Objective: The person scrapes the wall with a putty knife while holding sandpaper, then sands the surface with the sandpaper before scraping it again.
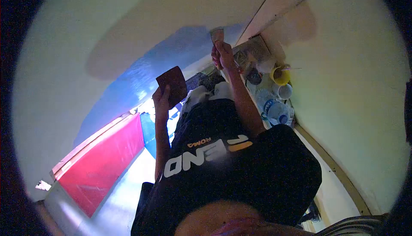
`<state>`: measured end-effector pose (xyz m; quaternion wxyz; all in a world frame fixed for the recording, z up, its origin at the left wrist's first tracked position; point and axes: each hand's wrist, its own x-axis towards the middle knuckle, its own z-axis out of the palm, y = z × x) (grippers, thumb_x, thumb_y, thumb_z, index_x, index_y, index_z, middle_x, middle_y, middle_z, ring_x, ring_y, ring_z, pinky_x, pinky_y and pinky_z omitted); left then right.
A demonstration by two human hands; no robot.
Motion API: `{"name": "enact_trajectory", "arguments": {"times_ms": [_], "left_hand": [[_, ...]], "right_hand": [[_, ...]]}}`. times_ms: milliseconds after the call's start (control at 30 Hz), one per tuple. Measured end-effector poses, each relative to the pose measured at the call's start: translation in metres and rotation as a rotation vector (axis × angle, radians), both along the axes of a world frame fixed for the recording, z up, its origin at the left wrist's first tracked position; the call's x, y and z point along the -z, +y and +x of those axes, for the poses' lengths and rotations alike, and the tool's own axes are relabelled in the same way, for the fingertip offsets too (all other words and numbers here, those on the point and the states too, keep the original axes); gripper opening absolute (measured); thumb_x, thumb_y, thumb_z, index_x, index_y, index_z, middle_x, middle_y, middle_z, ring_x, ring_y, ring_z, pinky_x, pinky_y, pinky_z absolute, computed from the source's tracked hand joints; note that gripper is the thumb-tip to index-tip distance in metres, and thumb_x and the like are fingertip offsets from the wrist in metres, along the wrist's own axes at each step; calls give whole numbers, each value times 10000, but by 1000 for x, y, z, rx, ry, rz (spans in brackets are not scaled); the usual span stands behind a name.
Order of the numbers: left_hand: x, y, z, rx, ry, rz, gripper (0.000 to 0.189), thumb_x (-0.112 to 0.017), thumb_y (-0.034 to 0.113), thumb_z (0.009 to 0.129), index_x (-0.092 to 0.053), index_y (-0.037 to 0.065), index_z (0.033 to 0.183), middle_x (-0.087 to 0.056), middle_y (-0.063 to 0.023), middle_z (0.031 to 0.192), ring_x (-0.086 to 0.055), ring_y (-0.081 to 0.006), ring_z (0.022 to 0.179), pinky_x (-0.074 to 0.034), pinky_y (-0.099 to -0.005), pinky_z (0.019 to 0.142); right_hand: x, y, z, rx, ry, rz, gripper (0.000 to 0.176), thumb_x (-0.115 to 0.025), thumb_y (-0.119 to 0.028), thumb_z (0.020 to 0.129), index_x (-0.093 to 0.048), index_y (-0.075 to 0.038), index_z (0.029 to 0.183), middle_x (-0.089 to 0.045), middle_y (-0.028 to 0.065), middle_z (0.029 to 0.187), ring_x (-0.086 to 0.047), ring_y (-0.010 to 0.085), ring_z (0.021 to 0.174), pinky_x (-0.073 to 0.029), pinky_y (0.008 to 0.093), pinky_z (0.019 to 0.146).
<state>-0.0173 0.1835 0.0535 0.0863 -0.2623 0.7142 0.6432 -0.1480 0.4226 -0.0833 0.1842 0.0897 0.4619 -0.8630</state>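
My left hand (161,98) grips a flat, dark reddish-brown square sheet (172,87) by its lower left edge, holding it up in front of my body. My right hand (223,57) is raised higher and closed round the handle of a putty knife (217,34). Its wide blade points up and overlaps the lower part of the pale wall (159,17) in this view. What the square sheet is made of cannot be made out.
On a ledge to the right stand a yellow cup (280,76), a white cup (284,91), a plastic bottle (277,110) and a dark round object (254,76). Another wall (356,77) rises beyond them. A red panel (105,163) lies at the lower left, beside bright light.
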Motion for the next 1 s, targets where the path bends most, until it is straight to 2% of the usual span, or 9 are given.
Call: {"name": "enact_trajectory", "arguments": {"times_ms": [67, 233, 333, 433, 533, 667, 867, 967, 1000], "left_hand": [[15, -6, 0, 20, -3, -42, 348, -571, 265, 896, -575, -20, 1097, -625, -74, 970, -562, -131, 857, -459, -304, 777], [-9, 2, -10, 33, -15, 34, 352, -569, 247, 893, -559, -28, 1112, -625, -92, 973, -589, -161, 872, -479, -310, 773], [-20, 7, -23, -31, 12, 116, 350, -562, 230, 892, -543, -34, 1121, -620, -102, 997, -606, -186, 885, -491, -322, 783], [-10, 0, -16, -55, -51, 154, 354, -557, 223, 894, -527, -35, 1134, -614, -108, 1020, -613, -198, 891, -498, -331, 788], [-6, 0, -20, -142, -74, 207, 371, -557, 232, 895, -511, -31, 1153, -610, -110, 1020, -612, -202, 890, -498, -334, 787], [-5, -12, -12, -79, -32, 284, 377, -571, 227, 885, -509, -24, 1159, -605, -108, 1034, -610, -214, 904, -496, -349, 801], [-11, -8, -15, -133, -10, 211, 377, -556, 232, 891, -506, -24, 1164, -601, -120, 1058, -608, -243, 932, -489, -381, 848], [-9, -16, -15, -151, -67, 240, 378, -557, 229, 889, -506, -20, 1169, -598, -121, 1072, -605, -249, 947, -485, -386, 859], [-13, -11, -17, -157, -36, 299, 387, -555, 238, 891, -501, -17, 1177, -599, -120, 1070, -606, -248, 941, -484, -378, 852]], "right_hand": [[-7, 1, -7, 0, 11, -11, 415, -525, -435, 892, -480, -80, 683, -425, 16, 489, -371, 101, 347, -279, 260, 305], [-32, -3, 3, 0, -110, 98, 400, -522, -430, 897, -487, -89, 691, -433, 10, 492, -374, 98, 348, -279, 252, 307], [-25, -7, -6, -30, 65, -49, 382, -518, -420, 901, -505, -95, 701, -439, 8, 490, -384, 99, 350, -290, 251, 309], [-14, -4, -6, -7, 96, 26, 387, -516, -410, 905, -507, -96, 679, -446, 6, 488, -400, 99, 353, -301, 252, 311], [-16, -5, -4, -29, 1, 19, 399, -509, -398, 911, -503, -92, 656, -453, 9, 489, -411, 97, 356, -313, 255, 313], [-26, -13, -1, -38, 47, 61, 425, -501, -412, 912, -498, -88, 636, -453, 12, 481, -418, 96, 355, -312, 255, 306], [-31, -12, -8, -32, 51, 84, 430, -502, -414, 909, -486, -88, 629, -429, 13, 456, -374, 106, 316, -292, 254, 293], [-20, -19, -2, 30, -35, -5, 439, -519, -422, 899, -486, -80, 625, -421, 14, 450, -368, 108, 314, -289, 256, 293], [-27, -14, -1, -22, -71, -92, 453, -535, -443, 884, -493, -69, 630, -422, 15, 455, -380, 112, 322, -290, 262, 294]]}}
